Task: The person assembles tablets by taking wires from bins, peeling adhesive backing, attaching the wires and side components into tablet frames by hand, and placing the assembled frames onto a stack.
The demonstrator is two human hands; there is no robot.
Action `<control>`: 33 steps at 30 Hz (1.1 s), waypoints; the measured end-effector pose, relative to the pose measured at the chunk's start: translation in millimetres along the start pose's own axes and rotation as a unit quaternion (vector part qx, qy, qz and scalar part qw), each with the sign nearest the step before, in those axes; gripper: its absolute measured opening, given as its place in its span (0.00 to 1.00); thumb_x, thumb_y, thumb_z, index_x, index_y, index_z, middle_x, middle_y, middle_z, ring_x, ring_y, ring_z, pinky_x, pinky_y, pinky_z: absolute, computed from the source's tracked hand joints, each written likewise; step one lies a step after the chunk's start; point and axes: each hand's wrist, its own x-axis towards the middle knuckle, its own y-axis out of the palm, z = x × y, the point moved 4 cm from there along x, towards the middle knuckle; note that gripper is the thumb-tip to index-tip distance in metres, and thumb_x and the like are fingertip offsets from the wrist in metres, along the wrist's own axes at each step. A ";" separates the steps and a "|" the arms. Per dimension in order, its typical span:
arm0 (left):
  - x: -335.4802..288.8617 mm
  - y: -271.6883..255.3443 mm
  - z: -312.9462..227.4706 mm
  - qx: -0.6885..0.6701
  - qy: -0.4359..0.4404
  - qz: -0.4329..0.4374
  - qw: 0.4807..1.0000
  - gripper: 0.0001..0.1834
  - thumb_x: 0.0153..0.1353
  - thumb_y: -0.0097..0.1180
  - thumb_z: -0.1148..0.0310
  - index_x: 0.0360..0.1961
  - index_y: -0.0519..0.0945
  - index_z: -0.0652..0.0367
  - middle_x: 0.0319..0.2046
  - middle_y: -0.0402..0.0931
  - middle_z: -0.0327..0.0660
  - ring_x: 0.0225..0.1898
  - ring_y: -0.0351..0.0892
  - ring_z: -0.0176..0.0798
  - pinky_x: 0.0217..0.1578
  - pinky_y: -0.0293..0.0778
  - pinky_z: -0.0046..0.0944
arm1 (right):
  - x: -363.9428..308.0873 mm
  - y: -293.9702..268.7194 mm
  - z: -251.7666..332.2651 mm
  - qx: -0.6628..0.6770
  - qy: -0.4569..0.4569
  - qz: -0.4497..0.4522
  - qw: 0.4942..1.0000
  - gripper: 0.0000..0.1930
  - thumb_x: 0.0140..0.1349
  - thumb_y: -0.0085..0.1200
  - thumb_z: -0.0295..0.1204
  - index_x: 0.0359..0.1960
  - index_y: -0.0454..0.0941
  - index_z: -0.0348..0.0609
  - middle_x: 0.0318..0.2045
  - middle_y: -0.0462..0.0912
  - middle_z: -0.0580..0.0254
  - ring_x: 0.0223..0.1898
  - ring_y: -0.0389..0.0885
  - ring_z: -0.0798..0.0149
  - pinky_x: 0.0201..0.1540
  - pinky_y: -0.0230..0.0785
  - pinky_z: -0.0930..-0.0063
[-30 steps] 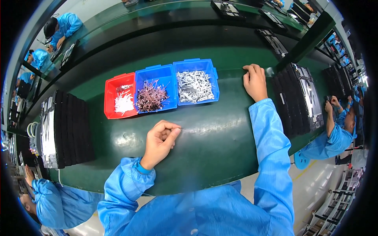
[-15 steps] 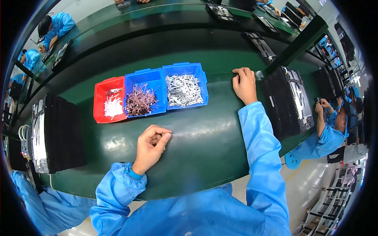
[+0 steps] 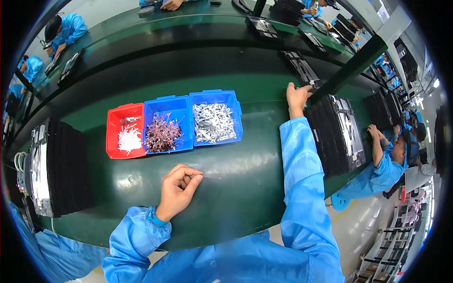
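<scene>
My left hand [image 3: 178, 192] is held over the near part of the green table, thumb and forefinger pinched on a thin pale wire [image 3: 213, 178] that points right. Farther off, my right hand [image 3: 297, 99] reaches out with thumb and fingers apart. Its fingers are at the near end of a flat black panel with silvery strips [image 3: 299, 68]; whether they touch it I cannot tell. Between my arms and the table's back stand a red bin [image 3: 113, 151] of white sticks, a blue bin [image 3: 150, 106] of fine dark reddish wires with small ends, and another blue bin [image 3: 239, 122] of small silvery-white pieces.
Upright stacks of black panels stand left [image 3: 71, 170] and right [image 3: 325, 137]. A green post [image 3: 349, 66] rises behind the right stack. Beyond the table runs a dark belt [image 3: 188, 61] with more panels. Co-workers in blue sit across and to the right.
My right hand has moved forward to the near end of the black panel, its thumb and fingers spreading. My left hand keeps its pinch on the wire. The whole view has shifted slightly.
</scene>
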 end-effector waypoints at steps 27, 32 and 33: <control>2.0 2.2 -0.9 0.041 0.027 0.001 0.999 0.02 0.65 0.68 0.77 0.38 0.87 0.63 0.35 0.78 0.34 0.23 0.64 0.20 0.22 0.60 0.24 | 10.5 28.0 -3.8 0.500 0.317 0.225 0.774 0.22 0.79 0.52 0.41 0.43 0.76 0.25 0.33 0.86 0.49 0.28 0.83 0.63 0.29 0.77 0.72; 0.9 -1.1 0.2 0.036 0.031 -0.005 0.999 0.02 0.66 0.67 0.77 0.38 0.87 0.63 0.35 0.78 0.34 0.23 0.64 0.19 0.22 0.60 0.24 | -26.0 10.0 21.7 0.418 0.251 0.198 0.850 0.22 0.76 0.56 0.42 0.37 0.78 0.29 0.30 0.85 0.52 0.24 0.78 0.69 0.22 0.67 0.77; -0.1 -1.3 0.8 0.032 0.029 -0.002 0.999 0.02 0.66 0.67 0.77 0.38 0.87 0.64 0.35 0.77 0.33 0.23 0.64 0.19 0.22 0.60 0.24 | -44.1 -1.2 33.2 0.411 0.214 0.188 0.866 0.22 0.75 0.58 0.44 0.34 0.79 0.31 0.27 0.84 0.55 0.22 0.77 0.70 0.20 0.62 0.78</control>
